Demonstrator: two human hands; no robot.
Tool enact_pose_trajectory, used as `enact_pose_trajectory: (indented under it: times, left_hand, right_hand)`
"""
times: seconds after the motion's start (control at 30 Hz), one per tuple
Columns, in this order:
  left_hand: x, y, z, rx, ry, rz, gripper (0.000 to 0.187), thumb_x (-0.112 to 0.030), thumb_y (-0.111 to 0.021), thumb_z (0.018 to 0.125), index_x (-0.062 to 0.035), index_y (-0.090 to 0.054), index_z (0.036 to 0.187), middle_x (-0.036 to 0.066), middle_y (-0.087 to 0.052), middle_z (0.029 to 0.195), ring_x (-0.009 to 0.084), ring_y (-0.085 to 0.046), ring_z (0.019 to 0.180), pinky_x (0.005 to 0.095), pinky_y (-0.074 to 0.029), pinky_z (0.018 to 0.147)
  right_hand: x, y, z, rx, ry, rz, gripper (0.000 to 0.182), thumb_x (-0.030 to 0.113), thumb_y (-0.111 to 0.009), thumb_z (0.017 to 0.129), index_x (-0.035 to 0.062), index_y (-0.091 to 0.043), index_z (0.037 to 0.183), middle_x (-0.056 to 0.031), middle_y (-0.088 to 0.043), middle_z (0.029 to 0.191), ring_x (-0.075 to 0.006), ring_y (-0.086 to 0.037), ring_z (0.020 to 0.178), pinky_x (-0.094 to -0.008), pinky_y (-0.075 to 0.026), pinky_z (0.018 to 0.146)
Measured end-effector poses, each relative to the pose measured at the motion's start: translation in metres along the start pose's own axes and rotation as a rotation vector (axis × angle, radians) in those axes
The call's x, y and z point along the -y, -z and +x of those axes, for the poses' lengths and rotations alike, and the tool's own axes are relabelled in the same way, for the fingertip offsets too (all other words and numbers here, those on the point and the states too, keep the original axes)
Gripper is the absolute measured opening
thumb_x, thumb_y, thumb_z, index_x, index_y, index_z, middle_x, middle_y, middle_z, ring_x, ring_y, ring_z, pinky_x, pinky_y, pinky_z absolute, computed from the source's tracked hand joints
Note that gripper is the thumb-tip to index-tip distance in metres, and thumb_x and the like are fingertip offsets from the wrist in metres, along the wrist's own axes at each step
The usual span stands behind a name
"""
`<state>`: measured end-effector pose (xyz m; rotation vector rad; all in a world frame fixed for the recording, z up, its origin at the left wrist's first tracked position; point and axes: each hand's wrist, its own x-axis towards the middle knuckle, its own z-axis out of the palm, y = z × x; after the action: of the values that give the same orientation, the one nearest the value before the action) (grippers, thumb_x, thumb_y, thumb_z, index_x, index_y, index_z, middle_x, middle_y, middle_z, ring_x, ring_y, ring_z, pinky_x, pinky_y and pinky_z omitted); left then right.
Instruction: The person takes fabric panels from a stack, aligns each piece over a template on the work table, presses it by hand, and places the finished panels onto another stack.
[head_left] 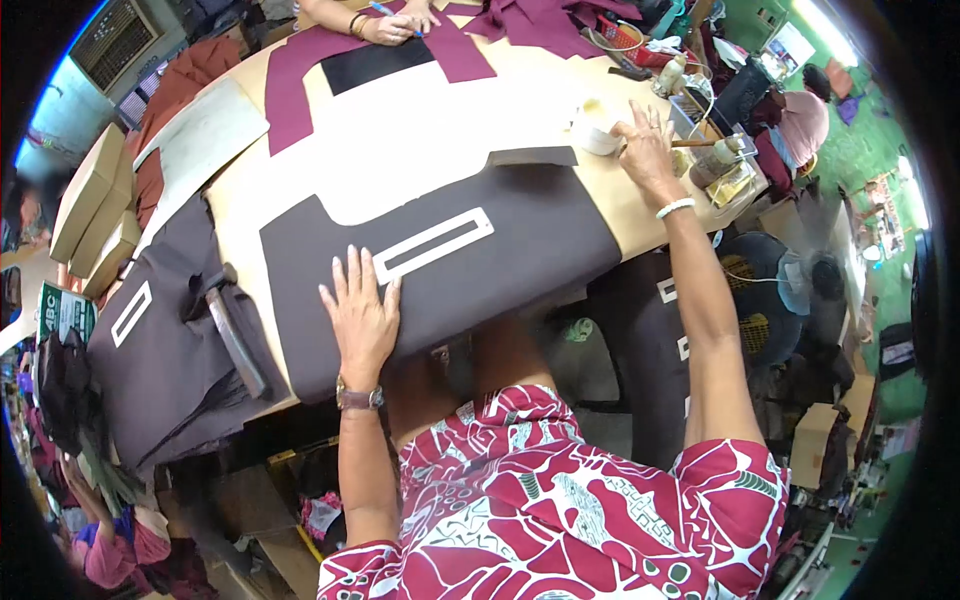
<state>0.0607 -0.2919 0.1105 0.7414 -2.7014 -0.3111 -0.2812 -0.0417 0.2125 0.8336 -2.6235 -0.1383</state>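
Observation:
A dark fabric panel [450, 235] lies over the near edge of the table, with a white rectangular frame strip [434, 245] on it. My left hand [362, 305] rests flat on the panel, fingers spread, its fingertips just left of the strip. At the table's right side my right hand [645, 150] is beside a white round container [596, 125]. Its fingers are bent around the end of a thin brown stick [692, 143], which points right toward a bottle [715, 163].
A hammer [235, 335] lies on more dark fabric [150, 330] at the left. Across the table, a co-worker's hands [395, 25] hold a blue pen over maroon fabric [290, 85]. A red basket [620, 38] and a bottle [670, 75] stand at the back right.

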Motion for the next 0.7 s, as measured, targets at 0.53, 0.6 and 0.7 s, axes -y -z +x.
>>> enact_pose_trajectory:
  times: [0.53, 0.6, 0.7]
  left_hand:
    - [-0.005, 0.004, 0.0, 0.06, 0.039, -0.026, 0.091, -0.065, -0.052, 0.076, 0.0002, -0.033, 0.137, 0.018, -0.029, 0.144, 0.0343, -0.021, 0.135, 0.0566, -0.013, 0.107]
    - [-0.005, 0.004, 0.001, 0.053, 0.034, -0.03, 0.091, -0.065, -0.052, 0.077, 0.0001, -0.034, 0.137, 0.018, -0.029, 0.144, 0.0343, -0.021, 0.135, 0.0567, -0.014, 0.107]
    - [-0.003, 0.001, 0.001, 0.028, 0.023, -0.014, 0.091, -0.066, -0.052, 0.076, 0.0006, -0.035, 0.136, 0.018, -0.03, 0.143, 0.0344, -0.023, 0.134, 0.057, -0.014, 0.107]
  right_hand:
    - [0.174, -0.006, -0.103, 0.231, 0.166, 0.738, 0.051, -0.005, -0.043, 0.075, 0.0177, -0.06, 0.117, -0.0217, -0.033, 0.139, -0.0437, -0.025, 0.13, -0.0594, -0.015, 0.105]
    - [0.178, -0.002, -0.104, 0.28, 0.166, 0.576, 0.052, -0.004, -0.043, 0.078, 0.0187, -0.055, 0.124, -0.0208, -0.029, 0.142, -0.0438, -0.021, 0.132, -0.06, -0.012, 0.106]
    - [0.185, 0.007, -0.106, 0.262, 0.221, 0.231, 0.052, 0.003, -0.044, 0.082, 0.0182, -0.046, 0.133, -0.0178, -0.023, 0.146, -0.0423, -0.017, 0.134, -0.06, -0.01, 0.106]
